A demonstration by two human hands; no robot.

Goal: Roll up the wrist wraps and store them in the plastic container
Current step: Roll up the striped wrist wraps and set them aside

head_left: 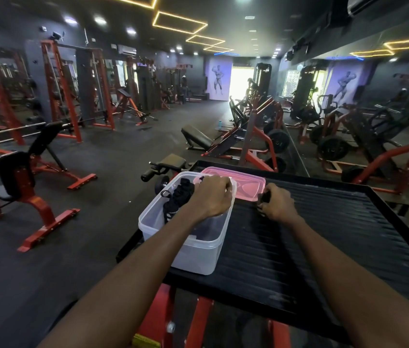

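A clear plastic container (193,257) stands on the left part of a black ribbed platform (299,247). Loose black wrist wraps (177,197) lie bunched inside it at the far left. My left hand (212,197) hovers over the container's far end with its fingers curled at the rim; what they hold is hidden. To the right, on the platform, my right hand (277,203) grips a rolled black wrist wrap (263,198), part of which shows between thumb and fingers.
A pink lid (246,183) lies flat just behind the container. The platform has a raised rim and sits on red steel legs. Benches, racks and plate-loaded machines stand on the dark gym floor to the left and behind.
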